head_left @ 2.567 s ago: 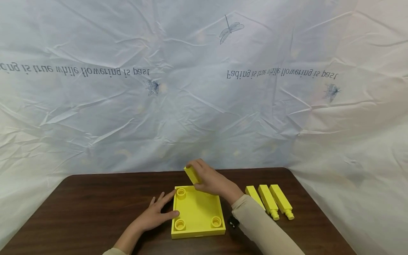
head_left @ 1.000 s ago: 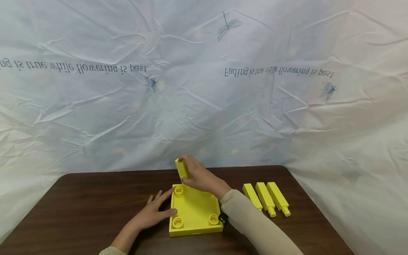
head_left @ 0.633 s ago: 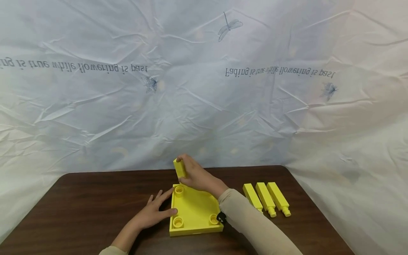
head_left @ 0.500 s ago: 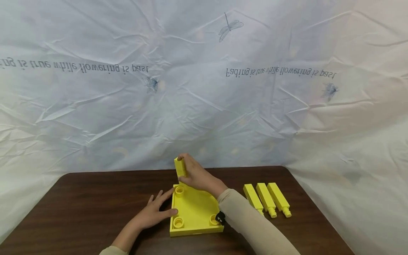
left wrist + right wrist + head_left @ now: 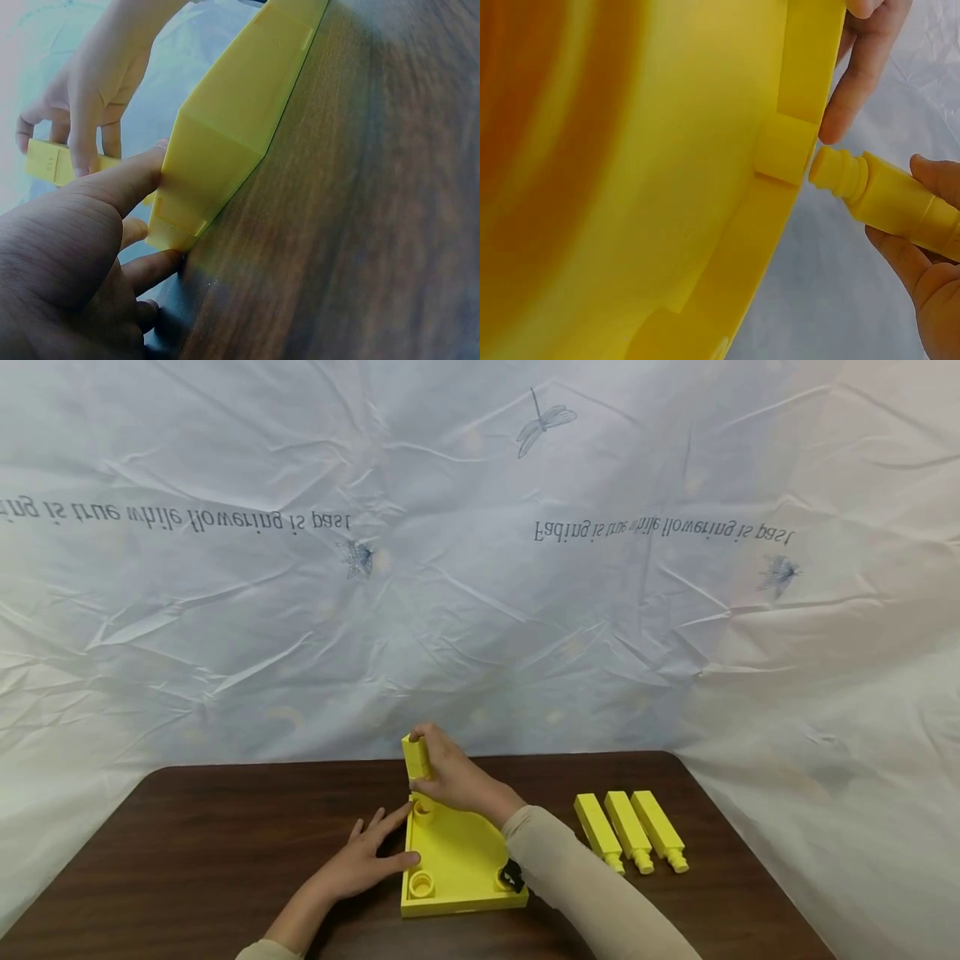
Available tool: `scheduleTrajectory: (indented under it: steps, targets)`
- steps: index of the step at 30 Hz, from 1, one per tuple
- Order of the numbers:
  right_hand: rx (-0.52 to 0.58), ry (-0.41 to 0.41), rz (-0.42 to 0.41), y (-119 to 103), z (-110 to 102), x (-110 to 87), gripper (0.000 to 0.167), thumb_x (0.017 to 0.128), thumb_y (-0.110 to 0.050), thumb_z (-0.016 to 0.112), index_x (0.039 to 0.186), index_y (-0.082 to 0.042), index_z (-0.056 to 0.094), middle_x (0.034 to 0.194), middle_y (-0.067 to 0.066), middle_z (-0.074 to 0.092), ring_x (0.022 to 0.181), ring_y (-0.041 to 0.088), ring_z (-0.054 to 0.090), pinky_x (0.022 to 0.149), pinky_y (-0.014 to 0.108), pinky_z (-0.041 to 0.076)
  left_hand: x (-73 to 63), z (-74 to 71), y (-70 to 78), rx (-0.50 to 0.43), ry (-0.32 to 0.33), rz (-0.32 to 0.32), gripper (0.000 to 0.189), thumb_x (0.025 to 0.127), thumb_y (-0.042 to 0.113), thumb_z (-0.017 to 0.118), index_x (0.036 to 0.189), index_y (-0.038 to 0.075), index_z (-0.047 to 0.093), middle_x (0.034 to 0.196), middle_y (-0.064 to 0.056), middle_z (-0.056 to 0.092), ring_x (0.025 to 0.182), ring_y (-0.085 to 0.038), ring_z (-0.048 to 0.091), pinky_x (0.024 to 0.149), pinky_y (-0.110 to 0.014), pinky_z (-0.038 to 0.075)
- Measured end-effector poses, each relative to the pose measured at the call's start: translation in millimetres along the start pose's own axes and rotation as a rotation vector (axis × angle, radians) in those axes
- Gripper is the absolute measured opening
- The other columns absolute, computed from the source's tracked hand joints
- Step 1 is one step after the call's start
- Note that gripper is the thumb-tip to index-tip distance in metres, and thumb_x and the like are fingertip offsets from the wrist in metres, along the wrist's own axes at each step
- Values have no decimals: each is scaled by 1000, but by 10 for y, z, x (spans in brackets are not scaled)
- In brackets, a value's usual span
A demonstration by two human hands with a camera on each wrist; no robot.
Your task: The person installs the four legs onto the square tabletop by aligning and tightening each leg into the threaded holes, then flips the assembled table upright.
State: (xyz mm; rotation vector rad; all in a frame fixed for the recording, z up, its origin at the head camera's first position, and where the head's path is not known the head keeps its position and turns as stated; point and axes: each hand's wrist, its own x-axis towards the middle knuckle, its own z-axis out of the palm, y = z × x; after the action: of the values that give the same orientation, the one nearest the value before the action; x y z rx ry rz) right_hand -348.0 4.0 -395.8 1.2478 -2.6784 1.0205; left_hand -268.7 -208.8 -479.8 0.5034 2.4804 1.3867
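Observation:
A shallow yellow square board [image 5: 457, 852] lies on the table with raised rims and round sockets at its corners. My left hand [image 5: 367, 862] rests at its left side, fingers stretched out, thumb over the rim. My right hand [image 5: 459, 779] grips a yellow square leg [image 5: 415, 758] above the far left socket [image 5: 423, 812], thumb on one side and fingers on the other. In the right wrist view the leg's ridged round end [image 5: 838, 171] points at a socket [image 5: 786, 148], right at the rim. The right forearm and wristband cover part of the near right socket.
Three more yellow legs [image 5: 628, 831] lie side by side to the right of the board, ridged ends towards me. The dark wooden table [image 5: 225, 843] ends at a pale printed cloth [image 5: 450, 568] hanging behind it.
My right hand has carried the leg leftwards along the board's far edge to the far left corner, and the leg stands more upright. My left hand has stayed at the board's left side.

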Motion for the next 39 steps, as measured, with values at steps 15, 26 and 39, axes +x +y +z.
scheduleTrajectory:
  steps: [15, 26, 39]
  targets:
    - [-2, -9, 6, 4, 6, 6, 59, 101, -15, 75, 142, -13, 33, 139, 13, 45, 114, 23, 56, 86, 25, 55, 3, 10, -18, -7, 19, -28, 83, 103, 41, 70, 169, 14, 28, 171, -25, 22, 157, -53, -8, 114, -81, -11]
    - [-44, -33, -2, -7, 2, 23, 59, 100, -17, 76, 142, -12, 35, 136, 10, 47, 115, 20, 55, 89, 27, 54, 2, 5, -4, -2, 28, -50, 84, 103, 42, 70, 169, 13, 28, 172, -25, 21, 157, -52, -10, 112, -84, -8]
    - [-39, -35, -6, 7, 17, 24, 56, 97, -14, 80, 132, -14, 37, 129, 5, 48, 112, 18, 53, 89, 28, 53, -24, 3, 11, 0, 25, -59, 84, 102, 44, 71, 169, 15, 30, 171, -26, 22, 157, -53, -9, 112, -85, -5]
